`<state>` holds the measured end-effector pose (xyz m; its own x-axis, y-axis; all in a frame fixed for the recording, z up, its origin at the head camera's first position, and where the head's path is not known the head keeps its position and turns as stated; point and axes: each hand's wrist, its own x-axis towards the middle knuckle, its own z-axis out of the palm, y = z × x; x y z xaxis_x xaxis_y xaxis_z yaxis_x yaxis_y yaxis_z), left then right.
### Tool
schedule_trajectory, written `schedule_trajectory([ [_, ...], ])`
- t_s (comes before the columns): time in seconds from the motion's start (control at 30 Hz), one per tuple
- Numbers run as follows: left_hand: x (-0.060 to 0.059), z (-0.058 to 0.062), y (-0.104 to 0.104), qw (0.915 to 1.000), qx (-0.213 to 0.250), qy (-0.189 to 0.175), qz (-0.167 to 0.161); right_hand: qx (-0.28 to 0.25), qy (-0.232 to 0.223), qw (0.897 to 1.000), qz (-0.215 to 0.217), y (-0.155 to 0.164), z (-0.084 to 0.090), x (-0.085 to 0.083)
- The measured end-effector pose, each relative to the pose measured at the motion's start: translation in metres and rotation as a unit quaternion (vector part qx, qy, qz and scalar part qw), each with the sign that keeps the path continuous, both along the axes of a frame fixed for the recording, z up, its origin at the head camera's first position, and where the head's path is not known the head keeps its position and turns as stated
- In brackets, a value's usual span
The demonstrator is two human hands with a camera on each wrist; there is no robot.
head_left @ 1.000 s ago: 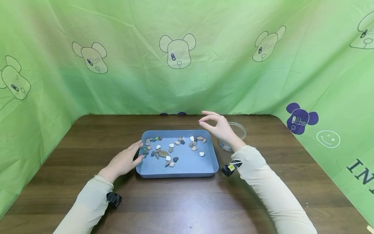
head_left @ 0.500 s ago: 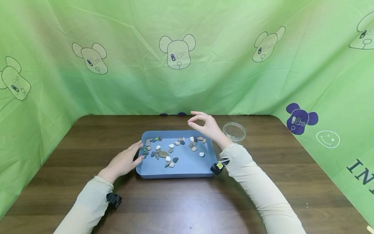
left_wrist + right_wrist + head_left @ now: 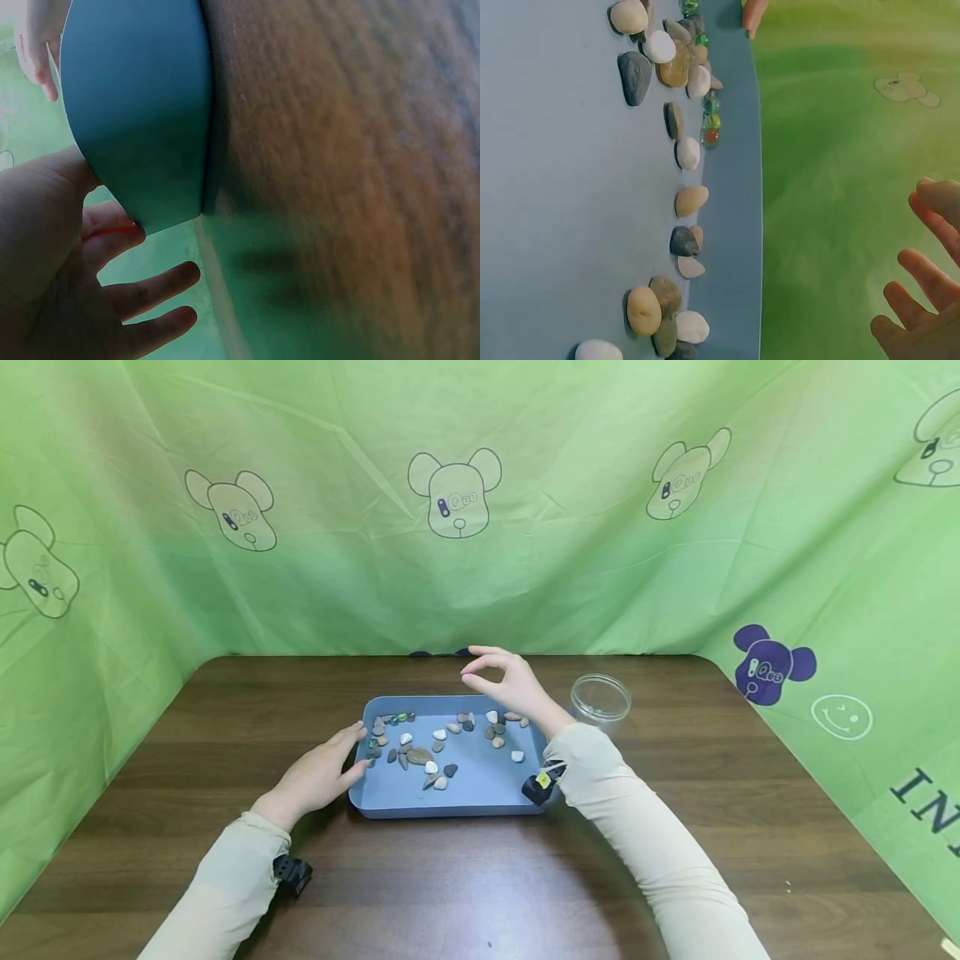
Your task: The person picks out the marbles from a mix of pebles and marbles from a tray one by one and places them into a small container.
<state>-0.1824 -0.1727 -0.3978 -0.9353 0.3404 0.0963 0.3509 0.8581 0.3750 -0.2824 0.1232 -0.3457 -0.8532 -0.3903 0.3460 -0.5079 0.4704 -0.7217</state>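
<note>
A blue tray (image 3: 457, 795) lies on the dark wooden table and holds several pebbles (image 3: 437, 752). A few glass marbles (image 3: 401, 717) sit at its far left corner. My left hand (image 3: 358, 750) rests with straight fingers against the tray's left rim (image 3: 135, 112). My right hand (image 3: 474, 667) hovers above the tray's far edge, thumb and forefinger loosely curled toward each other with nothing between them. In the right wrist view the right hand's fingers (image 3: 922, 274) spread over empty air beside the row of pebbles (image 3: 690, 201) and marbles (image 3: 711, 120).
A clear round jar (image 3: 601, 697) stands on the table to the right of the tray, behind my right forearm. Green cloth walls close in the table at the back and on both sides. Bare table (image 3: 465, 877) stretches in front of the tray.
My right hand has moved left, from over the clear jar to above the tray's far edge. The left hand and the tray have stayed put.
</note>
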Motion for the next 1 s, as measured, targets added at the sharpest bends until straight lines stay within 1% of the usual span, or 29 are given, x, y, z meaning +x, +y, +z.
schedule_trajectory([
  [0.2,0.0,0.001,0.001,1.0,-0.001,0.002,-0.001,0.008,0.007,1.0,0.005,-0.006,-0.004,-0.003],
  [0.5,0.001,0.001,0.001,1.0,-0.001,-0.002,-0.001,0.018,-0.022,1.0,0.007,-0.014,-0.009,-0.008],
  [1.0,0.001,0.001,0.001,1.0,0.0,-0.003,0.0,0.034,-0.01,0.999,0.009,-0.023,-0.015,-0.012],
])
